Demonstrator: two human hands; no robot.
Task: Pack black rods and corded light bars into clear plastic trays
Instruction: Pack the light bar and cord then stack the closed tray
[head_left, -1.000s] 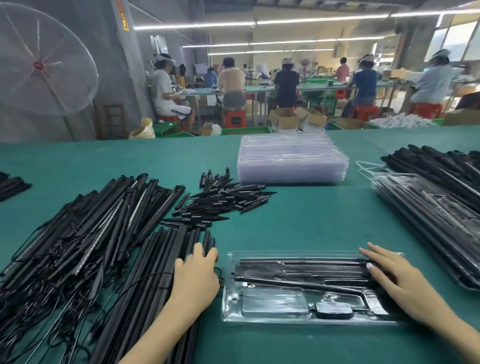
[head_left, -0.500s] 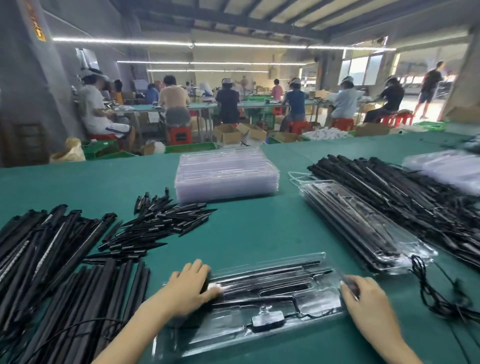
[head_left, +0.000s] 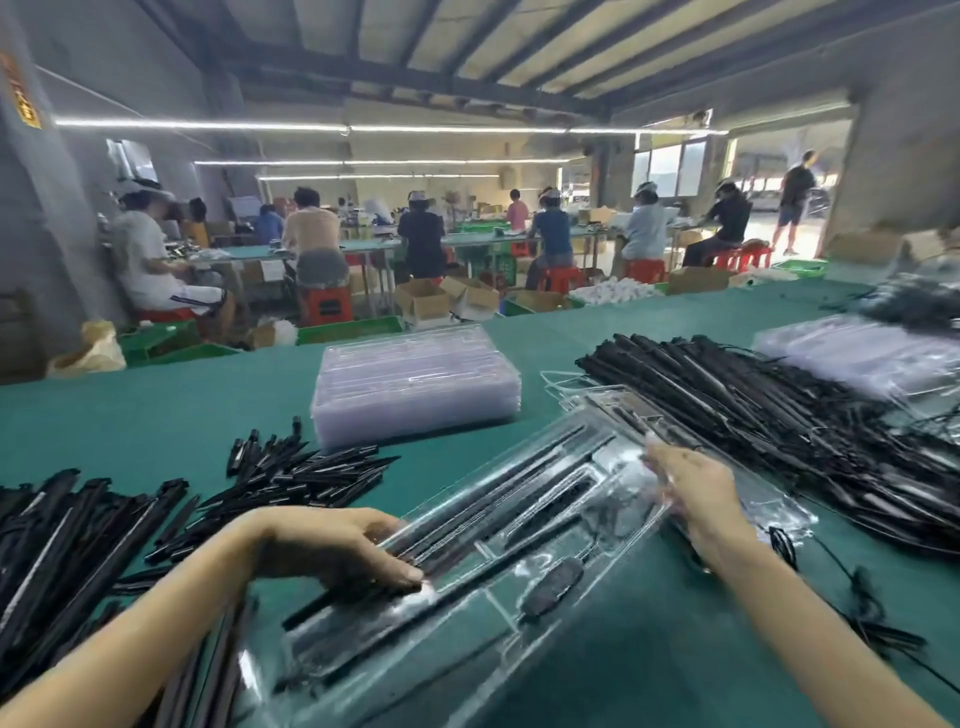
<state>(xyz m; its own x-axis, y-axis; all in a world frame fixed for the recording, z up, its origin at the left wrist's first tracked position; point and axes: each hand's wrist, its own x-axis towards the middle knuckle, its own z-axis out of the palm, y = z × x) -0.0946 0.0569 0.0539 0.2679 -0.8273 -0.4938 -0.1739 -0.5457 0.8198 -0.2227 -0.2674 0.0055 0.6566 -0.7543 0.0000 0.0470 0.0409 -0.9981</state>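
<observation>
A clear plastic tray (head_left: 519, 561) filled with black rods and a corded light bar is lifted off the green table, tilted, its far end toward the right. My left hand (head_left: 332, 545) grips its near left edge, thumb on top. My right hand (head_left: 696, 493) grips its far right edge. Long black light bars (head_left: 78, 551) lie piled at the left, short black rods (head_left: 301, 473) in a heap behind them.
A stack of empty clear trays (head_left: 415, 384) stands mid-table. Packed trays (head_left: 623, 410) and a big pile of corded bars (head_left: 779, 421) fill the right side, with more clear trays (head_left: 857, 358) beyond. Loose cords (head_left: 862, 603) trail at the right. Workers sit at benches behind.
Both hands took hold of the filled tray and lifted it off the table, swinging it up and to the right. The view turned right and upward.
</observation>
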